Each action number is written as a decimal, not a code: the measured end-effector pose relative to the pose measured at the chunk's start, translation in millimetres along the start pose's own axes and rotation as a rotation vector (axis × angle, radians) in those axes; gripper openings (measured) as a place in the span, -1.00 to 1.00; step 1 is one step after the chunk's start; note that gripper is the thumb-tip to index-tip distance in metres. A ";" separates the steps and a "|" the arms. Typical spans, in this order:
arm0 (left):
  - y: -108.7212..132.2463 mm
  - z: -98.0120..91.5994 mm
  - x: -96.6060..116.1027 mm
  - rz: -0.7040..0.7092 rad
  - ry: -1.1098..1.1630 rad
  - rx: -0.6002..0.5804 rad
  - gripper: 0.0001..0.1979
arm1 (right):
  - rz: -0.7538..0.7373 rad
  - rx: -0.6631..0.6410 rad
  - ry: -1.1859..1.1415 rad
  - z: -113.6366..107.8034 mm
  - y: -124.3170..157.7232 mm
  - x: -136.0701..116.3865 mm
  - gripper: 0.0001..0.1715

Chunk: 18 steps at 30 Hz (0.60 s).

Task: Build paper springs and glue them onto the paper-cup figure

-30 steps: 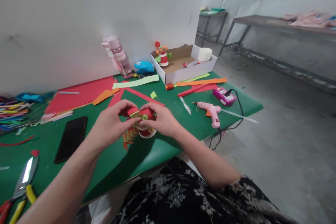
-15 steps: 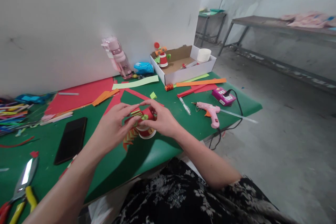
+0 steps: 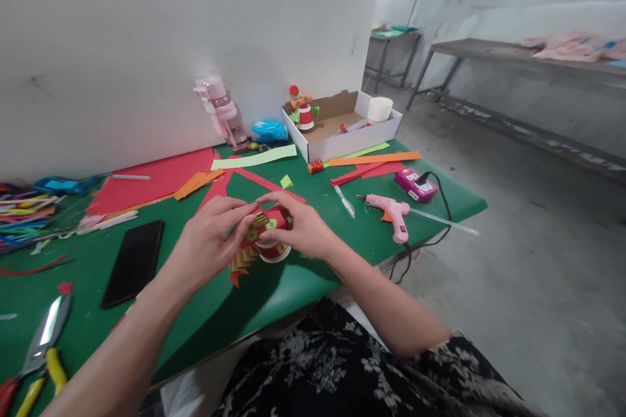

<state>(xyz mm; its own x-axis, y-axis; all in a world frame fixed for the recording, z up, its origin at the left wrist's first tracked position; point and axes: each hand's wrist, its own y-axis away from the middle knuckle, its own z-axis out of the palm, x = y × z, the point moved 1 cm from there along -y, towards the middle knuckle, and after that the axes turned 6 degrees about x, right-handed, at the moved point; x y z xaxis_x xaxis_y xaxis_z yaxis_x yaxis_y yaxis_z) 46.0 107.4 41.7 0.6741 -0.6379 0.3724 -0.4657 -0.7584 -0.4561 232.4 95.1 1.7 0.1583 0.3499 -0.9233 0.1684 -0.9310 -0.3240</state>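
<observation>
My left hand point(image 3: 210, 240) and my right hand point(image 3: 299, 227) meet over a small red paper-cup figure point(image 3: 268, 238) standing on the green table point(image 3: 205, 313). Both hands pinch its top, where a folded yellow-green paper strip point(image 3: 259, 219) sits. A zigzag of orange and yellow folded paper point(image 3: 240, 259) hangs from the figure's left side, just under my left fingers. The cup's white rim rests on the table.
A black phone point(image 3: 133, 262) lies to the left, scissors point(image 3: 39, 352) at the near left corner. A pink glue gun point(image 3: 391, 214) with its cable and a purple plug block point(image 3: 413, 184) lie right. A cardboard box point(image 3: 342, 122), pink bottle point(image 3: 223, 111) and paper strips sit behind.
My left fingers have slid from gripping the figure's side up onto its top beside my right fingers. The view has shifted slightly down; the figure has stayed in place.
</observation>
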 end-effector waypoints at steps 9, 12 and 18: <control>3.9 -3.7 3.2 0.012 0.027 -0.020 -0.65 | 0.018 0.039 0.088 -0.1 -2.5 2.3 -0.52; 8.5 -3.2 -1.0 0.097 0.009 -0.113 -0.51 | 0.048 0.043 0.079 -0.3 -3.5 2.0 -0.56; 14.7 0.9 -11.8 0.164 -0.053 -0.111 -0.50 | 0.056 0.067 0.061 0.0 -4.6 2.6 -0.60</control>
<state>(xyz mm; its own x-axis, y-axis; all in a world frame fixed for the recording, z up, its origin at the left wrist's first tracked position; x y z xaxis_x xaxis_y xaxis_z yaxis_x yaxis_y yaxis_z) 31.7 104.0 29.9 0.6122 -0.7481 0.2559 -0.6298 -0.6571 -0.4142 232.1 100.2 0.8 0.2248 0.3012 -0.9267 0.0921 -0.9533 -0.2875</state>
